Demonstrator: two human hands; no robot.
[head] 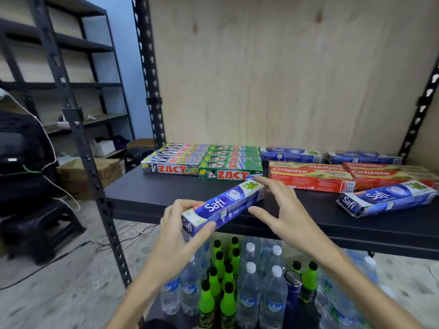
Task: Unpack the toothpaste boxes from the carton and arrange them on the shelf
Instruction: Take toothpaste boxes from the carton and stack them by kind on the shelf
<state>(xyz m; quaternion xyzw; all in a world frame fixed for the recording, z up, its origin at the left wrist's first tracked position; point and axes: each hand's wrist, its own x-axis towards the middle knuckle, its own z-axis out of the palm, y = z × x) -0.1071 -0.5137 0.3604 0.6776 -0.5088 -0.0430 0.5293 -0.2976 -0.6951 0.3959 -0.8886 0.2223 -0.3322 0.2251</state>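
Under the dark upper board, clear water bottles (249, 288) with white caps and blue labels stood packed together on a lower level, some reaching toward its right edge. Among them stood bright green bottles (215, 281) with black caps, grouped left of centre, and two more (308, 279) further right. A dark blue flask (292, 290) with a metal lid stood between these groups. To the left, on the speckled floor (78, 281), sat a brown cardboard box (109, 172), a black step stool (40, 229) and loose white cables (123, 233). A second dark metal rack (71, 48) stood at the far left before a blue wall (118, 39).
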